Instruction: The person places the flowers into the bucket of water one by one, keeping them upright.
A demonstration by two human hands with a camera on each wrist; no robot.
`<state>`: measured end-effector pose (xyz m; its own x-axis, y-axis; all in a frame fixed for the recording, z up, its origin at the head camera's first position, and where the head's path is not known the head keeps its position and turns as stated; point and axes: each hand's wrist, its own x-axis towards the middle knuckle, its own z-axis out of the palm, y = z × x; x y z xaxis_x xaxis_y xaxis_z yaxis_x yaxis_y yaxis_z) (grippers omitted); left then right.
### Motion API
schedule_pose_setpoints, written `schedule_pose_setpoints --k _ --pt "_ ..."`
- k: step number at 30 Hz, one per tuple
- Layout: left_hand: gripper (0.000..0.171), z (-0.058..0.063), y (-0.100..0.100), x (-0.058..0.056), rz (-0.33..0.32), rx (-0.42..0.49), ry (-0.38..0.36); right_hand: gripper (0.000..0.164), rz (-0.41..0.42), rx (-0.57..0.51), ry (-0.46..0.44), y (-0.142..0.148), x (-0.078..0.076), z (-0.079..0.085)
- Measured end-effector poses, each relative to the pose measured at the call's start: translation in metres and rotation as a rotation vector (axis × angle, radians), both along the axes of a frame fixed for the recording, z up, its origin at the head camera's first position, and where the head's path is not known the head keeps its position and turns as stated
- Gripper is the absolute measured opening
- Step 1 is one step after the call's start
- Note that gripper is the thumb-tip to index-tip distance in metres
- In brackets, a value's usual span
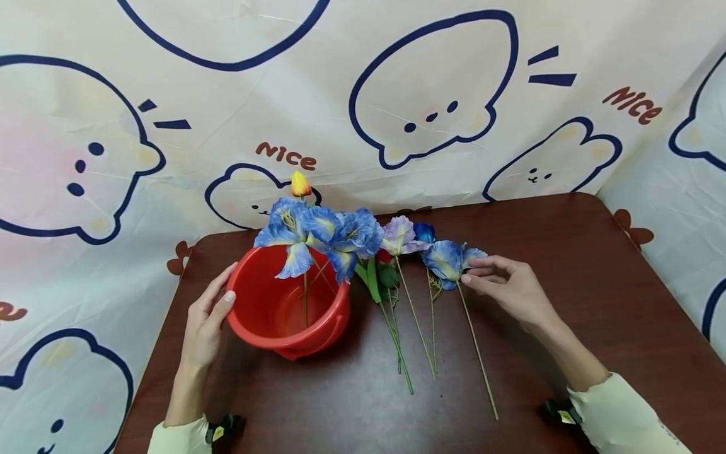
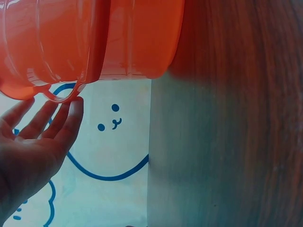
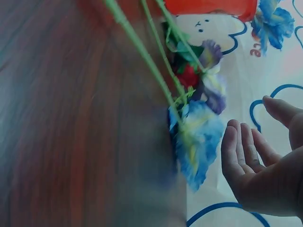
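A red plastic bucket (image 1: 289,343) stands on the left of the table, with blue artificial irises (image 1: 297,233) and an orange-yellow tulip (image 1: 300,184) in it. My left hand (image 1: 203,325) holds the bucket's left side; in the left wrist view its fingertips meet the loop handle (image 2: 61,97). Beside another blue iris (image 1: 445,260), which lies on the table with its stem toward me, is my right hand (image 1: 510,293). In the right wrist view, this hand (image 3: 260,165) has its thumb and fingers apart, next to the blue petals (image 3: 201,137), with nothing held.
Between bucket and right hand lie a pale purple iris (image 1: 399,235), a dark blue flower (image 1: 424,232) and a partly hidden red bloom (image 3: 188,76), stems toward me. Brown table (image 1: 612,302) extends to the right. A cartoon-printed cloth (image 1: 431,75) hangs behind it.
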<state>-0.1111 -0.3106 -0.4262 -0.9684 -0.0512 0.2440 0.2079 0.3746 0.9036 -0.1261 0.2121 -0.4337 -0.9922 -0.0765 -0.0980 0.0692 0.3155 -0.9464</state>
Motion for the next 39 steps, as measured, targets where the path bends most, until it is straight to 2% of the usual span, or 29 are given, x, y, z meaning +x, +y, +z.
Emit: schedule_pose_setpoints --k 7,17,31,34,39 --pt "0.049 0.001 0.001 -0.001 -0.008 0.001 -0.005 0.064 0.006 -0.06 -0.079 0.014 0.0 -0.011" --pt "0.05 0.0 0.0 0.002 -0.002 -0.004 -0.017 0.07 0.005 -0.056 -0.158 0.025 -0.001 -0.023" --pt "0.051 -0.002 0.0 0.003 0.002 -0.017 -0.02 0.068 0.039 -0.07 -0.221 0.024 -0.009 -0.04" --pt "0.051 -0.002 0.0 0.003 -0.003 -0.018 -0.021 0.068 0.05 -0.076 -0.256 0.022 -0.008 -0.042" --pt "0.05 0.0 0.0 0.001 0.003 -0.014 -0.012 0.063 0.092 -0.025 -0.283 0.019 0.0 -0.041"
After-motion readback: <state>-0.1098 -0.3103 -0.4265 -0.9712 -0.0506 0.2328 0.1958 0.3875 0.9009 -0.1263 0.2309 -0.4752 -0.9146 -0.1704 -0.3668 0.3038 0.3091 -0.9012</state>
